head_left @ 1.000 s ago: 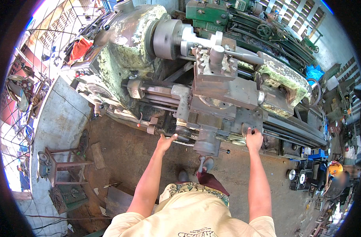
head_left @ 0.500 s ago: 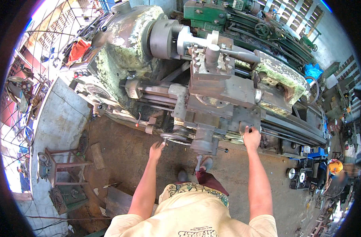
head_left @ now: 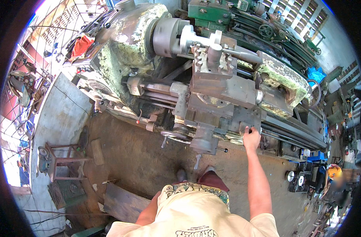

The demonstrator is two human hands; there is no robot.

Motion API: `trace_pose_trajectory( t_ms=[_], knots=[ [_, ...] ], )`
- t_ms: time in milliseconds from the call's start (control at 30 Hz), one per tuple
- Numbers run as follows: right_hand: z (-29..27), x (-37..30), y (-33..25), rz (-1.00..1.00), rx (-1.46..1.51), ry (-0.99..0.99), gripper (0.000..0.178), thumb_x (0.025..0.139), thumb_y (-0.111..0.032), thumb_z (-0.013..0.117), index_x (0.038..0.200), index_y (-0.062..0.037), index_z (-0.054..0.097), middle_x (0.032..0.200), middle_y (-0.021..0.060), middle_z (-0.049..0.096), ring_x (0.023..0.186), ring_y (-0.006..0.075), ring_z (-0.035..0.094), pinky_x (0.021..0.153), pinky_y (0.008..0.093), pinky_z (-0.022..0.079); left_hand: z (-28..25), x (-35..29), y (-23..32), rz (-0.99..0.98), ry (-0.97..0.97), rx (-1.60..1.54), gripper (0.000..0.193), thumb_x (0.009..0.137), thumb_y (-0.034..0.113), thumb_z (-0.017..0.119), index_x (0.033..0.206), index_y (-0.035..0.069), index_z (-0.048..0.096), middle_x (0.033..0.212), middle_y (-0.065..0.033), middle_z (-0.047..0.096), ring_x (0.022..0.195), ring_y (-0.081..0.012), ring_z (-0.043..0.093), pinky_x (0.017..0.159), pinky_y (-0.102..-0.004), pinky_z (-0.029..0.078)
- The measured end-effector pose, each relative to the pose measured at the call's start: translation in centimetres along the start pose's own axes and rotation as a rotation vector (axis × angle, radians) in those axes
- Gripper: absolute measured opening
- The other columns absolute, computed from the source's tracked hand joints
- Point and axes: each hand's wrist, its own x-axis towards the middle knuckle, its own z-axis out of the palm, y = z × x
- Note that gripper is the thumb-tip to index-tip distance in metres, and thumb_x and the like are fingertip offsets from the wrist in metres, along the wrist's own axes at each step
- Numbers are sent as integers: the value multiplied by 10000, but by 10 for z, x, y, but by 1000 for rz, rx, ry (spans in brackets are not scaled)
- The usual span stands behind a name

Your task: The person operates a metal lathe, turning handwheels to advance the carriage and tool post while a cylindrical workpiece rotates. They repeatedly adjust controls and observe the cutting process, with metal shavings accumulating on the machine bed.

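My right hand rests at the front right of a lathe's carriage, its fingers closed around a small dark knob. My left arm is drawn back beside my hip, and its hand is hidden behind my shirt. The carriage handwheel, with a grip sticking out, stands free of my hands. A bright metal workpiece sits in the grey chuck, which looks smeared as if turning. Beside the workpiece stands the tool post, ringed with bolts.
The lathe's peeling headstock carries a red cloth. The tailstock stands at the right. Behind is a green lathe. A low stand and a metal sheet are at left. A person in orange is far right.
My left hand has let go of the carriage handwheel and moved back toward my body. The handwheel's grip now shows bare. My right hand stays on the knob.
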Motion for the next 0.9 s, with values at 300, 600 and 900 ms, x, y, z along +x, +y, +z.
trace_pose_trajectory(
  t_ms=[300, 600, 900],
  knots=[
    [-9, -9, 1, -164, 138, -24, 250, 874, -237, 672, 809, 1, 632, 738, 241, 662, 744, 451, 657, 668, 500, 507, -76, 17, 78, -109, 351, -521, 387, 859, 336, 725, 1029, -12, 701, 824, -126, 702, 675, -219, 668, 573, -388, 516],
    [-8, -6, 12, -171, 215, -87, 268, 877, -277, 680, 837, -14, 648, 747, 217, 679, 738, 425, 673, 656, 498, 519, -27, 25, 136, -18, 341, -305, 474, 848, 407, 715, 1145, 38, 689, 852, -133, 726, 789, -294, 702, 713, -392, 546],
    [-9, 0, 19, -202, 236, -165, 255, 864, -280, 680, 846, -27, 656, 751, 211, 678, 749, 423, 669, 671, 495, 520, 14, 2, 166, -42, 248, -144, 558, 857, 439, 608, 1242, 38, 651, 1309, -239, 589, 1226, -359, 569, 1043, -403, 442]
  ],
)
